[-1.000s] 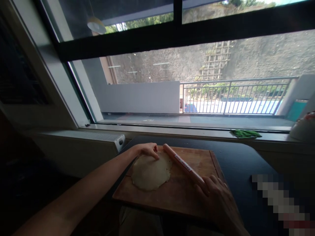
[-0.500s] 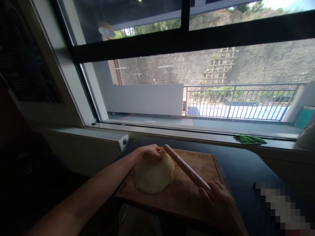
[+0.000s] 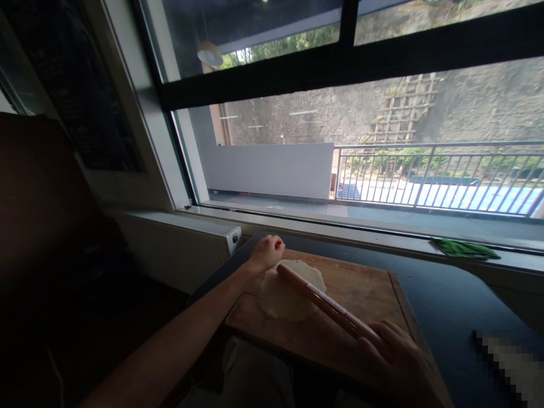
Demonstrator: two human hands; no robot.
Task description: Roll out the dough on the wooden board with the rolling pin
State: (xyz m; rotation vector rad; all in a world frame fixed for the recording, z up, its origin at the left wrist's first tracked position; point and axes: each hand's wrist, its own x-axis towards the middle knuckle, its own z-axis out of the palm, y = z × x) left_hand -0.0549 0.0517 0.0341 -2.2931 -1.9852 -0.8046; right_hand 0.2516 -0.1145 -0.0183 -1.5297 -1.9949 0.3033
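A flat, pale sheet of dough (image 3: 272,297) with an uneven edge lies on a wooden board (image 3: 357,277). My right hand (image 3: 395,345) is wrapped round the near end of a rolling pin (image 3: 327,303), whose far end reaches over the dough. The pin slants from the lower right to the upper left. My left hand (image 3: 268,249) is curled into a fist at the board's far left corner, just beyond the dough's edge. No dough shows in its fingers, and its forearm passes along the dough's left side.
The board rests on a dark table (image 3: 446,289) with a rounded corner. A blurred-out object (image 3: 505,357) lies at the right. On the windowsill is a green cloth (image 3: 465,249). A white radiator (image 3: 182,238) stands left of the table, under the window.
My left hand has let go of the dough's far edge and closed into a fist. The dough lies flatter, and the rolling pin has moved over it. The view has turned left.
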